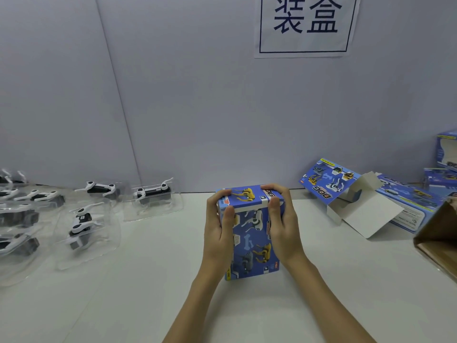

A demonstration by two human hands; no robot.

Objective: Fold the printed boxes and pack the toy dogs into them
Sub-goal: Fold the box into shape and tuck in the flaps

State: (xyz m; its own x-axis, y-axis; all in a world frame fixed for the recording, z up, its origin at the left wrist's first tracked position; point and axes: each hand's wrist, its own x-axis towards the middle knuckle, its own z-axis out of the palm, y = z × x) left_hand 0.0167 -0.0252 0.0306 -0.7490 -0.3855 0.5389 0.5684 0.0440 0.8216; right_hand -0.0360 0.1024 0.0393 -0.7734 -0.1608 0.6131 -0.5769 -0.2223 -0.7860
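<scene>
A blue printed box [251, 240] stands upright on the white table [148, 280] in front of me, its top flap folded down. My left hand [218, 231] grips its left side, thumb on the front and fingers over the top edge. My right hand [282, 226] grips the right side the same way. Several black-and-white toy dogs in clear plastic trays, one of them [152, 193], lie at the left. An unfolded printed box [346, 191] with open white flaps lies at the back right.
More flat blue boxes [410, 206] are stacked at the right, with finished boxes [446, 152] behind them. A brown carton's corner [437, 241] juts in at the right edge. A grey wall with a paper sign [306, 26] closes off the back.
</scene>
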